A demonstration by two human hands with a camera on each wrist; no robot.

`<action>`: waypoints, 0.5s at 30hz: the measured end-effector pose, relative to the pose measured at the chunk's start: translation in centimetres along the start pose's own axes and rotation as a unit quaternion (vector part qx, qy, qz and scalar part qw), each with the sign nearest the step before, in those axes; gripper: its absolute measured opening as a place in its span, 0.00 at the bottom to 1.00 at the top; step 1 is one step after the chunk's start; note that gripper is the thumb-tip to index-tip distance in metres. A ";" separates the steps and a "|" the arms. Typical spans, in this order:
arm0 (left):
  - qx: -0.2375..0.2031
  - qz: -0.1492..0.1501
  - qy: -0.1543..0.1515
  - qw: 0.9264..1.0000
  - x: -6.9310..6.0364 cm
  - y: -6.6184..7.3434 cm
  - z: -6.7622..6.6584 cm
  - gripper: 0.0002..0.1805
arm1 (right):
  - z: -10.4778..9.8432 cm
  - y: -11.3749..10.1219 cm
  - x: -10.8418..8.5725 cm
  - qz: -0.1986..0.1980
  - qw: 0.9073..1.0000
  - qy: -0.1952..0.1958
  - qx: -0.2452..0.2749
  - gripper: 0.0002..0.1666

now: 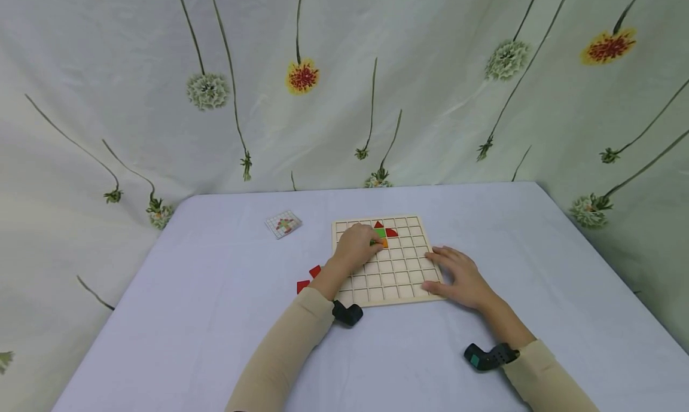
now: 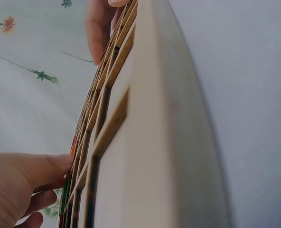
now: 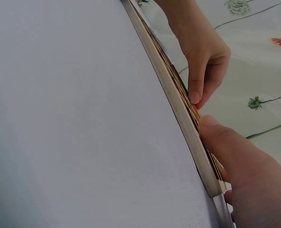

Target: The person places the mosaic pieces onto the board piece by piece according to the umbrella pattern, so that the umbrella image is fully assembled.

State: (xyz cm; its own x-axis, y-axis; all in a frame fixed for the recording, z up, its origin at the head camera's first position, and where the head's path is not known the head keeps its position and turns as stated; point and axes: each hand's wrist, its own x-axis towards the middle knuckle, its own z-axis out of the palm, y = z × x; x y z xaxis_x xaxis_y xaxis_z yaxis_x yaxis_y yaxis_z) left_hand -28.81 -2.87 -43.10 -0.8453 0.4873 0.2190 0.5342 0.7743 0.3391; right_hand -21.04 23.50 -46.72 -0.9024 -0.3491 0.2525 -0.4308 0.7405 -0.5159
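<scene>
A square wooden grid board [image 1: 395,278] lies on the table. My left hand [image 1: 355,246] reaches over its left part, thumb and fingertips pinching a small orange piece [image 1: 384,243] in one of the cells. A green piece [image 1: 380,232], a red triangle [image 1: 378,224] and a red rounded piece [image 1: 393,232] sit in cells beside it. Another green piece is mostly covered by my left fingers. At the board's right edge my right hand [image 1: 457,277] rests with thumb and fingers spread, the thumb [image 3: 226,135] touching the board near its front corner.
Loose red pieces [image 1: 303,286] lie left of the board, partly behind my left forearm. A small card [image 1: 283,224] with a printed coloured grid pattern lies at the back left. A floral cloth [image 1: 344,119] hangs behind the white table [image 1: 204,316].
</scene>
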 end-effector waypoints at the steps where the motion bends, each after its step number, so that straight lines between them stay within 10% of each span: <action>1: -0.002 -0.002 -0.001 1.000 -0.1 0.0 0.0 0.08 | 0.0 0.0 0.0 0.000 1.000 0.000 -0.001 0.42; 15: -0.032 -0.041 -0.009 0.999 -1.3 -1.4 -1.6 0.10 | 0.0 -0.2 0.0 0.004 1.000 -0.002 -0.010 0.42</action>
State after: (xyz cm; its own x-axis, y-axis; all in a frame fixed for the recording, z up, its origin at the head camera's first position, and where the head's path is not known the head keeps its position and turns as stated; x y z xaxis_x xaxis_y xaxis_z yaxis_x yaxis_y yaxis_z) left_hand -28.40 -5.23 -42.36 -0.8855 0.4314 0.1724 0.4626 0.7844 0.4132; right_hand -20.97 23.35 -46.63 -0.9063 -0.3450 0.2440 -0.4225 0.7550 -0.5015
